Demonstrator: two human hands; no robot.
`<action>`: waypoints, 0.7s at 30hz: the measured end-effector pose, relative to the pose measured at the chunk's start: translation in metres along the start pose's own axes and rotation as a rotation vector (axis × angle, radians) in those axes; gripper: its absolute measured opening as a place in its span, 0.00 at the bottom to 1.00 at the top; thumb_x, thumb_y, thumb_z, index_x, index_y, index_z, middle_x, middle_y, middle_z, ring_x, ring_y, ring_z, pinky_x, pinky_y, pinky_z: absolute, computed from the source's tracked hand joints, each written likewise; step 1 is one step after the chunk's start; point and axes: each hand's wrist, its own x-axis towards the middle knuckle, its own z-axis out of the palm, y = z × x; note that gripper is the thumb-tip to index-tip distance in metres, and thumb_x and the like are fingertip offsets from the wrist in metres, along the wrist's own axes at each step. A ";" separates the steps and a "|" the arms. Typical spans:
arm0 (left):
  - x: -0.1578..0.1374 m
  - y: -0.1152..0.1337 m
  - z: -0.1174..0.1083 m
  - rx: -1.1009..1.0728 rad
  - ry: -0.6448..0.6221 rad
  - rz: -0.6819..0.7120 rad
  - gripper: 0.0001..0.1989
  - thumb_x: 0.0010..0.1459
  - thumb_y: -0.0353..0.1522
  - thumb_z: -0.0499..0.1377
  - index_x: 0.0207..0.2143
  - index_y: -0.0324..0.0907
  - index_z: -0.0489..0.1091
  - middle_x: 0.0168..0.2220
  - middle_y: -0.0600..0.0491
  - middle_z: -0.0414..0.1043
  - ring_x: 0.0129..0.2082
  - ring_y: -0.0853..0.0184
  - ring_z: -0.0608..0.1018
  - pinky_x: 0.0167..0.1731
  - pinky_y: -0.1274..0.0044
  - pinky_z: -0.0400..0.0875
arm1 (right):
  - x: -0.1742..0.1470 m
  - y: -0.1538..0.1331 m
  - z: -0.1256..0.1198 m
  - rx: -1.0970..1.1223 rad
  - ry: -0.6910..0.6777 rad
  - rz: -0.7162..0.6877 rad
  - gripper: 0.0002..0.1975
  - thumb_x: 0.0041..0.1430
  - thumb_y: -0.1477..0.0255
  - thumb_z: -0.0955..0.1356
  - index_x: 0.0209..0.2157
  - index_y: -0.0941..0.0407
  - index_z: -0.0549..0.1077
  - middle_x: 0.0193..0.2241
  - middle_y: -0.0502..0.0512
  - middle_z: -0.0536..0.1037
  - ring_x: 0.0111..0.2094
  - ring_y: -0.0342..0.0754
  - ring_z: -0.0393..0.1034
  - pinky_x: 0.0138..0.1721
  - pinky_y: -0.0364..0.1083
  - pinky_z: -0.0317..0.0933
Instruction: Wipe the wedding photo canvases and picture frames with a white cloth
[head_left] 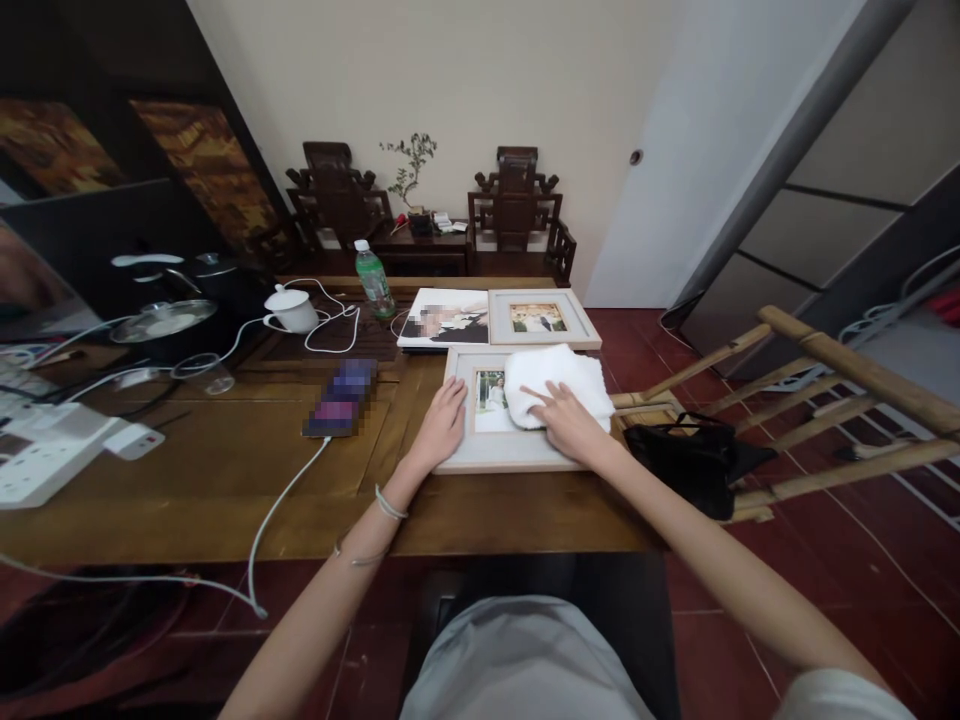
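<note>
A light-coloured picture frame (491, 462) lies flat near the table's front edge, with a small photo (490, 398) in its wide pale mat. My left hand (445, 420) rests on the frame's left edge, its fingers stretched forward and lying flat. On the frame's right half is a folded white cloth (585, 378), covering part of the photo. My right hand (568, 420) presses on this cloth with the index finger extended; the other fingers are partly sunk in its folds. Behind it lie a second framed photo (581, 318) and a white-edged photo album or print (444, 318), side by side.
Left on the wooden table (360, 510) are a phone (340, 400) with a cable, a lidded white cup (291, 310), a green bottle (373, 280), a clear cup (204, 374), a pot (165, 325) and a power strip (52, 445). A bamboo chair (817, 400) with a black bag (686, 460) stands right.
</note>
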 end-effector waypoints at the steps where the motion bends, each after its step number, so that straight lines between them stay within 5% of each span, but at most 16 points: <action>1: 0.000 0.000 0.000 0.007 0.004 0.001 0.21 0.63 0.30 0.44 0.55 0.35 0.63 0.59 0.42 0.62 0.63 0.58 0.57 0.61 0.59 0.53 | -0.009 -0.008 -0.008 0.027 -0.027 -0.021 0.24 0.46 0.88 0.60 0.44 0.59 0.74 0.60 0.57 0.62 0.57 0.62 0.56 0.55 0.61 0.51; 8: 0.001 0.005 -0.001 0.048 -0.008 0.010 0.22 0.62 0.28 0.44 0.55 0.31 0.63 0.58 0.39 0.61 0.63 0.56 0.57 0.61 0.60 0.54 | -0.049 -0.049 -0.054 0.183 -0.170 -0.019 0.27 0.45 0.88 0.58 0.45 0.58 0.73 0.47 0.62 0.73 0.46 0.53 0.67 0.45 0.49 0.59; 17: 0.001 0.001 -0.004 0.043 -0.028 0.054 0.21 0.62 0.29 0.44 0.55 0.32 0.63 0.59 0.40 0.61 0.63 0.57 0.57 0.61 0.61 0.54 | 0.046 0.025 0.007 0.069 0.099 0.188 0.32 0.47 0.89 0.58 0.55 0.62 0.64 0.64 0.62 0.50 0.62 0.62 0.45 0.59 0.59 0.46; 21: 0.001 0.001 -0.004 0.032 -0.031 0.048 0.21 0.63 0.29 0.44 0.55 0.32 0.62 0.59 0.39 0.61 0.63 0.56 0.57 0.61 0.60 0.54 | 0.067 0.039 0.012 -0.003 0.064 0.152 0.30 0.49 0.88 0.58 0.55 0.61 0.66 0.63 0.62 0.54 0.62 0.64 0.45 0.59 0.63 0.43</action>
